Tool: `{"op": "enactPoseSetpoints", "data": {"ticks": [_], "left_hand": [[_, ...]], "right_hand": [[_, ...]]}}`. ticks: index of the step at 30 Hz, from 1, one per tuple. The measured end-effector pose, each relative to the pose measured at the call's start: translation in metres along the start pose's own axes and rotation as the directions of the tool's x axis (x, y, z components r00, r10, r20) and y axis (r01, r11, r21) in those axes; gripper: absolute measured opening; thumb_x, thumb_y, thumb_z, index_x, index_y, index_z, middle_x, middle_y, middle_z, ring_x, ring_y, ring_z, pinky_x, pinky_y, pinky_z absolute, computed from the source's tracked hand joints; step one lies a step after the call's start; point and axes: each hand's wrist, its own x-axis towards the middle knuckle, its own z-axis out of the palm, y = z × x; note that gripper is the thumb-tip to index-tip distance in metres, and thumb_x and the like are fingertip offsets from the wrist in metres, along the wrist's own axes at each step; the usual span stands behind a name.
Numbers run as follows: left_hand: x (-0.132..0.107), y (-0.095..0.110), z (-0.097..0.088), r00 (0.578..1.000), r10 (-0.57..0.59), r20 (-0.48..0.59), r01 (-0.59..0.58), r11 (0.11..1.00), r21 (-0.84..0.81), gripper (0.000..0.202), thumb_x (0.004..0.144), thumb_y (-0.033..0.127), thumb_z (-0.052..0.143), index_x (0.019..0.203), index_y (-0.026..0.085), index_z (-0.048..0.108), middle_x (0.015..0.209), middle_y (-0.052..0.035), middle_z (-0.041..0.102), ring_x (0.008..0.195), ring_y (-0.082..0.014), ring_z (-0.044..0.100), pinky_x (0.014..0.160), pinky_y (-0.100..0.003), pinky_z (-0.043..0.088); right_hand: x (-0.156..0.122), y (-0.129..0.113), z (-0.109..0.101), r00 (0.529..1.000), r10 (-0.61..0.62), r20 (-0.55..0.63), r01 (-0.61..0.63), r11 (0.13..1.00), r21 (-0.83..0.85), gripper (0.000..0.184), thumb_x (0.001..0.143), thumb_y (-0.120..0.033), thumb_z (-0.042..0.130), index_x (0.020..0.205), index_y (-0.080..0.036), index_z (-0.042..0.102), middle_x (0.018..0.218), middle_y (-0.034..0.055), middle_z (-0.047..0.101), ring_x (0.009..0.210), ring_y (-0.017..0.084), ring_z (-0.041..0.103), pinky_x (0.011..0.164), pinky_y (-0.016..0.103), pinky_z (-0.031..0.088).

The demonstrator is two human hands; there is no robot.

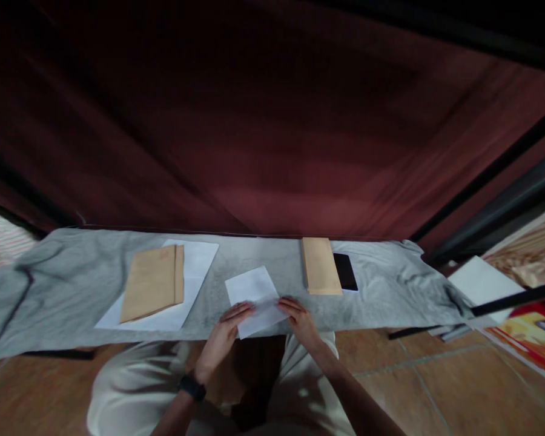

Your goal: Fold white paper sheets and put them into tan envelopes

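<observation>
A small white sheet of paper (253, 283) lies at the near edge of the cloth-covered bench, with a crease across its middle. Its lower part hangs slightly toward my lap. My left hand (229, 324) grips the paper's left side, fingers together along the crease. On the opposite side, my right hand (298, 316) has its fingers closed on the right edge at the same height. The thumbs are hard to make out.
To the left, brown envelopes (152, 281) rest on larger white sheets (200, 260). A stack of tan envelopes (321, 266) lies to the right, partly over a dark phone (346, 271). Behind the grey cloth (386, 290) hangs a dark red curtain (272, 151). Black frame bars (485, 181) stand at right.
</observation>
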Motion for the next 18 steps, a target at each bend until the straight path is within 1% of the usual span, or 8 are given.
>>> {"op": "enactPoseSetpoints", "data": {"ticks": [4,6,8,11,13,15,17,18], "left_hand": [[0.008,0.000,-0.009,0.996,0.090,0.016,-0.092,0.980,0.178,0.080,0.072,-0.007,0.035,0.135,0.033,0.063,0.141,0.0016,0.063,0.139,-0.0179,0.049,0.121,-0.050,0.038],[0.006,-0.002,-0.010,0.997,0.076,0.007,-0.076,0.968,0.239,0.080,0.071,-0.007,0.037,0.136,0.033,0.062,0.142,0.0011,0.063,0.138,-0.0193,0.051,0.119,-0.050,0.040],[0.000,-0.004,-0.008,0.999,0.046,0.005,-0.046,0.965,0.257,0.081,0.070,-0.006,0.038,0.138,0.033,0.061,0.142,0.0004,0.062,0.136,-0.0200,0.052,0.117,-0.048,0.044],[-0.012,-0.008,-0.003,0.999,0.041,0.016,-0.043,0.970,0.240,0.080,0.070,-0.004,0.039,0.137,0.033,0.061,0.145,0.0000,0.060,0.137,-0.0198,0.051,0.116,-0.046,0.044],[-0.017,-0.010,-0.003,0.999,0.050,0.004,-0.050,0.978,0.205,0.071,0.075,-0.001,0.041,0.133,0.032,0.065,0.143,-0.0009,0.061,0.136,-0.0198,0.053,0.116,-0.046,0.045],[-0.018,-0.011,-0.004,0.999,0.043,-0.033,-0.038,0.988,0.147,0.054,0.083,0.007,0.044,0.126,0.030,0.070,0.136,-0.0024,0.066,0.131,-0.0204,0.058,0.113,-0.044,0.048],[-0.015,-0.010,-0.005,0.995,-0.008,-0.098,0.015,0.997,0.079,0.038,0.091,0.020,0.048,0.119,0.028,0.073,0.127,-0.0039,0.071,0.123,-0.0211,0.063,0.109,-0.042,0.051],[-0.013,-0.010,-0.004,0.990,-0.046,-0.136,0.053,0.997,0.048,0.033,0.094,0.026,0.049,0.116,0.028,0.074,0.123,-0.0044,0.073,0.119,-0.0214,0.065,0.106,-0.042,0.053]], "right_hand": [[0.006,-0.002,-0.006,0.995,-0.093,0.042,0.097,0.990,-0.102,0.055,0.087,0.002,0.049,0.129,-0.028,0.069,0.135,0.0019,0.068,0.132,0.021,0.056,0.115,0.043,0.044],[0.006,-0.003,-0.008,0.987,-0.141,0.081,0.152,0.977,-0.151,0.052,0.088,0.001,0.052,0.128,-0.028,0.069,0.136,0.0019,0.067,0.133,0.022,0.055,0.116,0.044,0.042],[0.003,-0.003,-0.009,0.982,-0.148,0.118,0.166,0.973,-0.159,0.052,0.087,0.001,0.056,0.125,-0.030,0.071,0.134,0.0008,0.068,0.132,0.021,0.056,0.117,0.044,0.041],[-0.003,0.001,-0.006,0.984,-0.120,0.130,0.137,0.982,-0.129,0.052,0.084,0.001,0.060,0.124,-0.030,0.071,0.134,0.0000,0.068,0.130,0.020,0.057,0.115,0.042,0.043],[-0.004,0.004,-0.003,0.987,-0.109,0.119,0.122,0.986,-0.114,0.053,0.083,0.001,0.061,0.124,-0.031,0.071,0.135,0.0000,0.067,0.130,0.019,0.057,0.114,0.040,0.043],[-0.001,0.007,-0.001,0.989,-0.100,0.109,0.111,0.988,-0.103,0.050,0.083,0.000,0.062,0.121,-0.031,0.072,0.132,-0.0005,0.069,0.126,0.018,0.060,0.112,0.038,0.045],[0.006,0.010,0.001,0.994,-0.071,0.083,0.079,0.992,-0.095,0.041,0.086,-0.004,0.062,0.114,-0.030,0.075,0.123,-0.0006,0.073,0.118,0.018,0.064,0.106,0.036,0.047],[0.011,0.010,0.002,0.997,-0.046,0.062,0.051,0.994,-0.093,0.033,0.088,-0.007,0.063,0.110,-0.029,0.076,0.117,-0.0001,0.075,0.112,0.018,0.067,0.103,0.034,0.049]]}}
